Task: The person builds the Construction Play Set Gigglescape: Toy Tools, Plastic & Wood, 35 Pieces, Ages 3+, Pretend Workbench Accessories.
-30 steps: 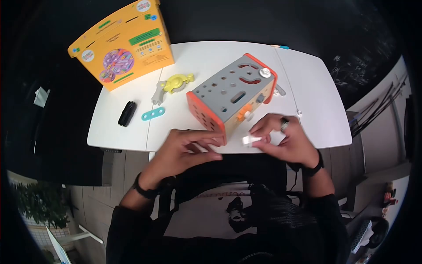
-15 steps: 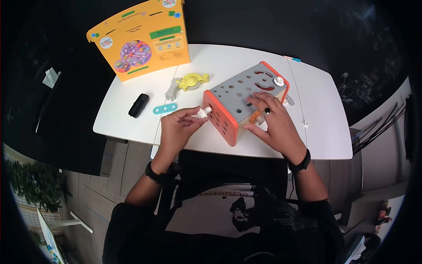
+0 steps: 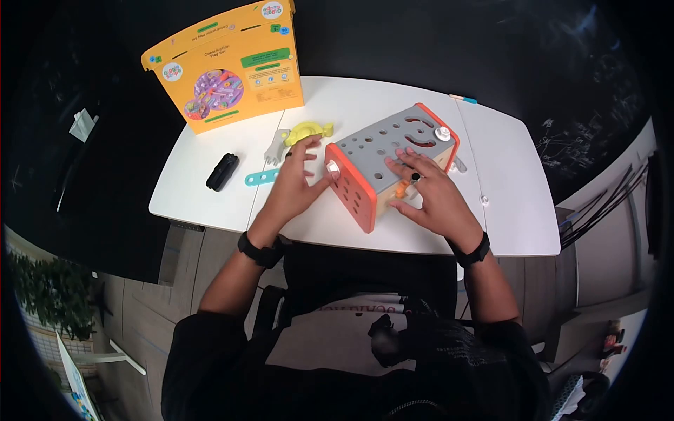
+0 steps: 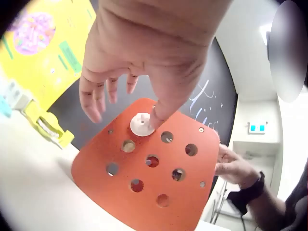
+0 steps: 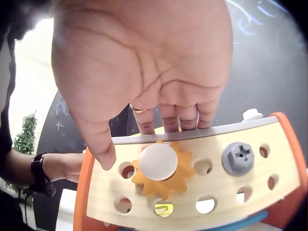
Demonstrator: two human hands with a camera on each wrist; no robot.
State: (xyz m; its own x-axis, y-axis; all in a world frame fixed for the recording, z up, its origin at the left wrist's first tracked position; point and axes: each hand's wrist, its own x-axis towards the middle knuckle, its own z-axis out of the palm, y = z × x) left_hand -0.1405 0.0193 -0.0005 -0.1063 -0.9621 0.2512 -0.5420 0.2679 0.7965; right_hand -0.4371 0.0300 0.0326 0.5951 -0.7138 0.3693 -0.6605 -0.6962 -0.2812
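A toy workbench has a grey perforated top (image 3: pixel 386 144), orange end panels (image 4: pixel 159 178) and a wooden side panel (image 5: pixel 183 211). In the left wrist view a white screw (image 4: pixel 142 124) sits in a corner hole of the end panel. The left hand (image 3: pixel 293 189) touches that screw with its thumb, its other fingers spread. The right hand (image 3: pixel 439 200) rests its fingers on the grey top, thumb against the wooden side in the right wrist view. Near that thumb is an orange gear (image 5: pixel 163 180) with a white cap (image 5: pixel 158 162); a grey bolt (image 5: pixel 238 159) sits farther right.
A yellow box (image 3: pixel 232 70) stands at the back left of the white table (image 3: pixel 519 168). Left of the workbench lie a yellow toy piece (image 3: pixel 306 131), a teal strip (image 3: pixel 260 177) and a black object (image 3: pixel 222 172). A small white piece (image 3: pixel 484 201) lies to the right.
The left hand brought a white screw to the end panel, then loosened its pinch and spread its fingers. The right hand, which held a white piece a second ago, moved onto the workbench.
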